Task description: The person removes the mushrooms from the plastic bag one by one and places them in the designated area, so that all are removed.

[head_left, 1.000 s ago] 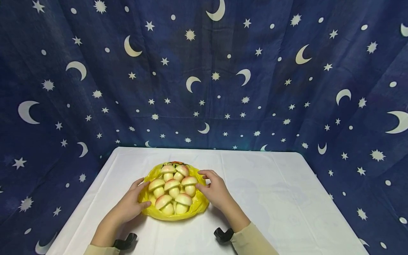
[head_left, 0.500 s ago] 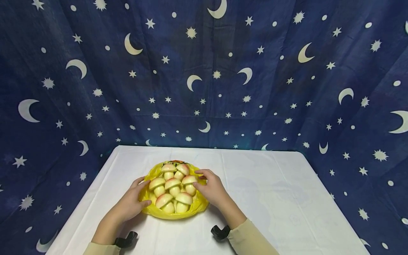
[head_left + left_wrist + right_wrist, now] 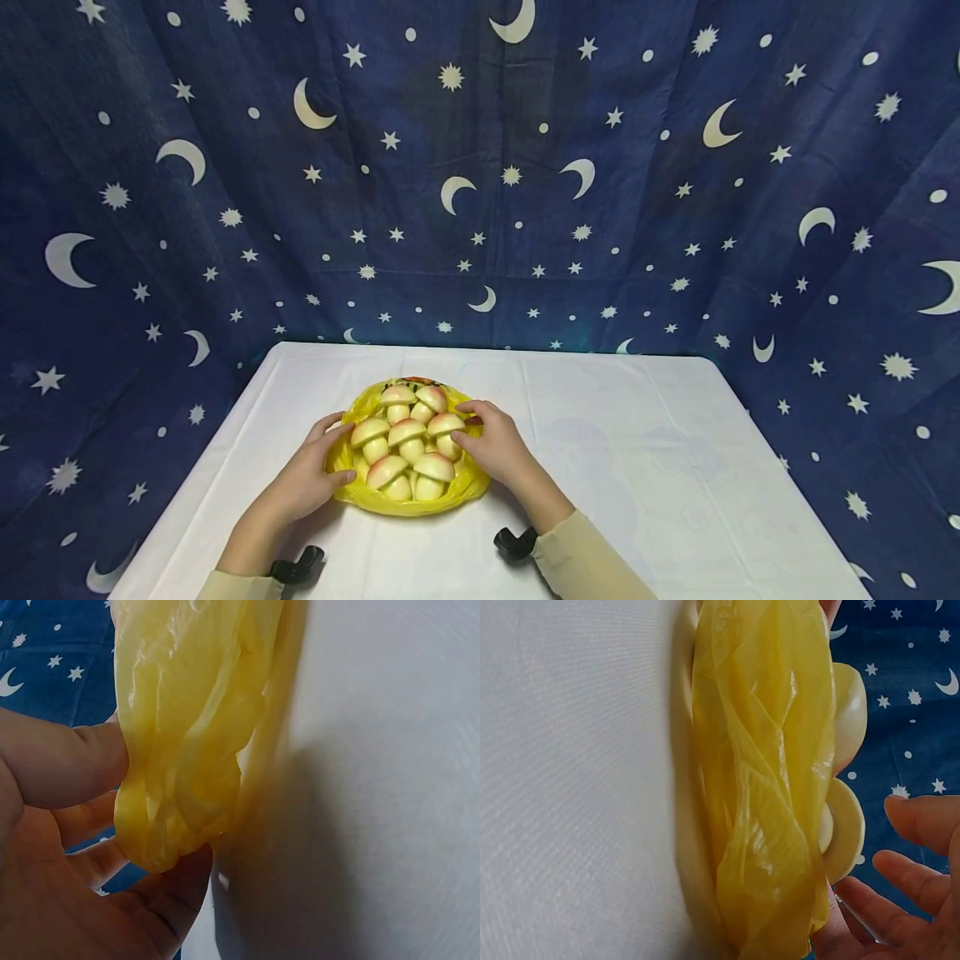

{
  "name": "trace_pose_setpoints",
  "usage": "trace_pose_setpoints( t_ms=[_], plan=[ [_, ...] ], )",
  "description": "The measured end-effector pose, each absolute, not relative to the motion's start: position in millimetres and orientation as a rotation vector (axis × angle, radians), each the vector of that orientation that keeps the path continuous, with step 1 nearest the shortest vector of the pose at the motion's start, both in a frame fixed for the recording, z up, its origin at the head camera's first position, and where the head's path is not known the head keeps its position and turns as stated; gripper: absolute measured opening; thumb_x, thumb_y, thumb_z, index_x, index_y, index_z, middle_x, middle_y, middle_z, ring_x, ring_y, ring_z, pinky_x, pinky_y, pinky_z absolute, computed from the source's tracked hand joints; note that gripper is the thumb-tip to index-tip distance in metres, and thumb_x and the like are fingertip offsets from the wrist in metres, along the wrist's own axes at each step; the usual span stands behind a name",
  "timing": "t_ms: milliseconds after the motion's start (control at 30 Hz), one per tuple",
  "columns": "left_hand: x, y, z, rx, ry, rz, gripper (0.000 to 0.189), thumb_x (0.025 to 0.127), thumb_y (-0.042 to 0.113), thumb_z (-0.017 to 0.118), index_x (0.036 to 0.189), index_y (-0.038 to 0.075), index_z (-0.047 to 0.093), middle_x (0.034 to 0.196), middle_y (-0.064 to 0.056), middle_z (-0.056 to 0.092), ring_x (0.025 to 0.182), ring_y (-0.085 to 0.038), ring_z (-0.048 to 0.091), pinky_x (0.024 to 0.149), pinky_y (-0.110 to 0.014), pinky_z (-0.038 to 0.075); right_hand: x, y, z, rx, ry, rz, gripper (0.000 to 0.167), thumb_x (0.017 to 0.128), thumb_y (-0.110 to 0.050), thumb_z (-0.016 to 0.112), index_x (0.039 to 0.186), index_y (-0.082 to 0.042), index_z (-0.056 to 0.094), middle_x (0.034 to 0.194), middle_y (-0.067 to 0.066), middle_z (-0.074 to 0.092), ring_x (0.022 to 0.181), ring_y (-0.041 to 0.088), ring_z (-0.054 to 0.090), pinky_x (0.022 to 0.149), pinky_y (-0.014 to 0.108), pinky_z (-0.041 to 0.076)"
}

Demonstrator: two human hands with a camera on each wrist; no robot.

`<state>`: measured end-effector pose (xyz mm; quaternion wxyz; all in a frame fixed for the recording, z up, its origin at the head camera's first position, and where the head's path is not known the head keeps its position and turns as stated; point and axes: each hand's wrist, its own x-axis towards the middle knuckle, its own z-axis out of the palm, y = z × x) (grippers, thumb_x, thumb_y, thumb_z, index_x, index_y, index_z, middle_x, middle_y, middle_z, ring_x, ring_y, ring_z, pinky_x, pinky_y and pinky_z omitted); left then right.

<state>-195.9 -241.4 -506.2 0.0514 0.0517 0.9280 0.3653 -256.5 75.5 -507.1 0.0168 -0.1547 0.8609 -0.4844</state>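
The left hand [image 3: 303,479], thumb and fingers spread, touches the left side of the yellow bag [image 3: 411,507]; the right hand [image 3: 501,446], fingers apart, sits slightly farther in over its right rim than a second ago. Mushroom-shaped pieces [image 3: 407,430] fill the bag on the white table [image 3: 637,483].

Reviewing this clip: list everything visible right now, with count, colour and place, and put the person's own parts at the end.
mushroom-shaped pieces: seven plainly visible, pale yellow with reddish tinges, in the bag; more may lie underneath
plastic bag: one, yellow with a dark and orange print at its far edge, on the table left of centre, between the hands
table cover: one, white, over the table
curtain: blue with pale moons, stars and dots, behind and beside the table
wrist devices: two, black, one at each wrist
sleeves: two, beige, on the forearms
left hand: one, bare, touching the bag's left side
right hand: one, bare, at the bag's right side
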Motion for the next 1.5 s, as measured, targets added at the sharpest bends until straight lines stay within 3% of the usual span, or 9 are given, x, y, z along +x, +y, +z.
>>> trace_pose_setpoints(
  t_ms=[567, 900, 1167, 1500],
  plan=[
    [-197, -244, -511, 0.138, 2.806, 1.199, 0.076, 0.092, 0.006, 0.080, 0.160, 0.000, 0.046, 0.177, -0.017, 0.022, 0.162, -0.050, 0.026, 0.131, -0.069, 0.022, -262, 68, -515, -0.447, 2.666, -1.446, 0.043, 0.094, -0.018, 0.082, 0.134, -0.010, 0.070, 0.139, 0.012, 0.069, 0.137, 0.033, 0.062, 0.121, 0.054, 0.049],
    [-196, -245, -513, 0.128, 2.794, 1.235, 0.077, 0.091, 0.005, 0.080, 0.160, 0.001, 0.046, 0.177, -0.016, 0.022, 0.163, -0.049, 0.024, 0.132, -0.068, 0.021, -265, 66, -520, -0.459, 2.672, -1.437, 0.047, 0.090, -0.017, 0.085, 0.134, -0.011, 0.070, 0.135, 0.008, 0.072, 0.130, 0.028, 0.065, 0.116, 0.051, 0.052],
    [-196, -245, -513, 0.126, 2.786, 1.262, 0.077, 0.090, 0.002, 0.078, 0.160, -0.001, 0.045, 0.177, -0.017, 0.022, 0.164, -0.049, 0.022, 0.132, -0.069, 0.019, -266, 64, -524, -0.430, 2.691, -1.463, 0.041, 0.093, -0.026, 0.084, 0.130, -0.012, 0.072, 0.126, 0.007, 0.073, 0.111, 0.020, 0.067, 0.100, 0.042, 0.059],
    [-196, -244, -513, 0.117, 2.781, 1.255, 0.077, 0.091, 0.002, 0.078, 0.160, -0.001, 0.044, 0.177, -0.017, 0.022, 0.164, -0.049, 0.022, 0.133, -0.068, 0.019, -265, 60, -522, -0.404, 2.723, -1.433, 0.043, 0.091, -0.030, 0.086, 0.129, -0.014, 0.074, 0.127, 0.005, 0.073, 0.109, 0.018, 0.067, 0.096, 0.038, 0.061]
  ],
)
